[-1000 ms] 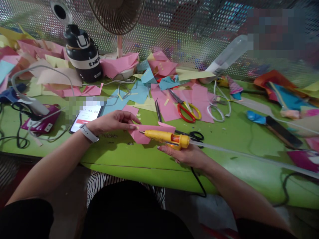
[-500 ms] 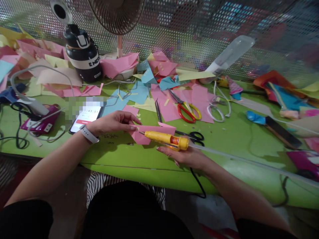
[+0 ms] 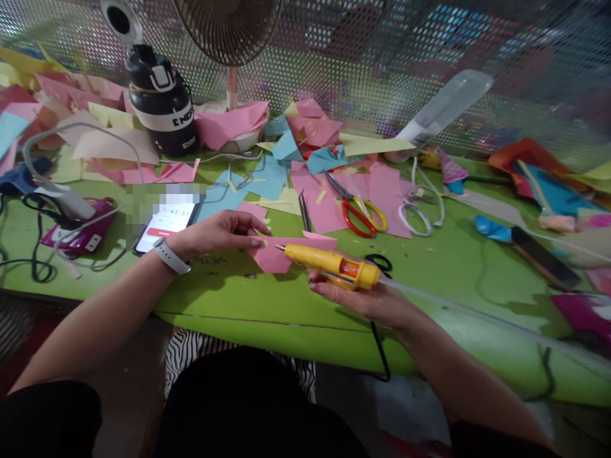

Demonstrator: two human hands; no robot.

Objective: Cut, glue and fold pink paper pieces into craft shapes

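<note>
My left hand (image 3: 223,231) pinches the left end of a folded piece of pink paper (image 3: 272,259) between thumb and fingers, just above the green table. My right hand (image 3: 360,296) is wrapped round a yellow hot glue gun (image 3: 329,262), with a long clear glue stick (image 3: 453,305) running out of its back end. The gun's metal nozzle points left and lies over the pink paper, close to my left fingertips; whether it touches the paper I cannot tell. Black-handled scissors (image 3: 380,261) lie partly hidden behind the glue gun.
Tweezers (image 3: 304,212) and scissors with red and yellow handles (image 3: 358,216) lie beyond the paper. A lit phone (image 3: 168,224) rests by my left wrist. Behind stand a black bottle (image 3: 162,108), a fan (image 3: 231,32) and coloured paper scraps. A purple power strip (image 3: 79,229) sits at left.
The glue gun in my right hand has shifted slightly right, its nozzle moving away from my left fingertips. My left hand keeps its hold on the pink paper.
</note>
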